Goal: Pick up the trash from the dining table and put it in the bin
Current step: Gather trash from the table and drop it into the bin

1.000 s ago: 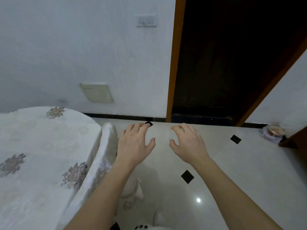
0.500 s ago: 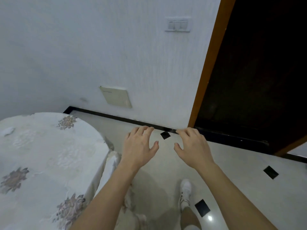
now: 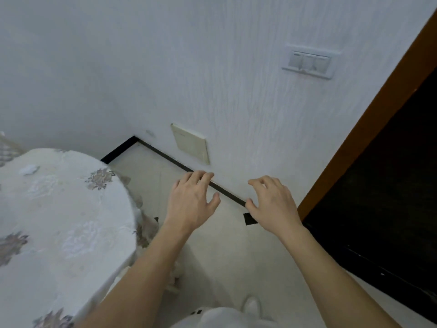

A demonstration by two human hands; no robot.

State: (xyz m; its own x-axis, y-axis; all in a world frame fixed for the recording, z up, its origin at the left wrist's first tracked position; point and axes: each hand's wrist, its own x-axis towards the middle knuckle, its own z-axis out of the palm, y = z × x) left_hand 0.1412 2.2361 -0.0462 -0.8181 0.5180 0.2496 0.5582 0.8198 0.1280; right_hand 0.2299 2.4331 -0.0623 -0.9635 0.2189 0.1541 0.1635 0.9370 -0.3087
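Barely begun, seemingly: small white crumpled scrap (image 3: 28, 169) lying untouched on round white flowered-cloth table (image 3: 71, 209). Left hand (image 3: 191, 200), right hand (image 3: 272, 202) empty, fingers loosely spread, over pale tiled floor (image 3: 224, 256), well apart from scrap. No bin visible.

The single wide-angle view sits on the person's head and looks forward and steeply down, past both outstretched forearms to the left hand (image 3: 191, 202) and right hand (image 3: 272, 204) close beneath it. It faces a white wall (image 3: 189, 67) near ahead, with the cloth-covered dining table (image 3: 71, 221) at its lower left and a dark doorway (image 3: 390, 185) at its right. The frame is rolled, so the wall's base and the doorway's edge run slanted.
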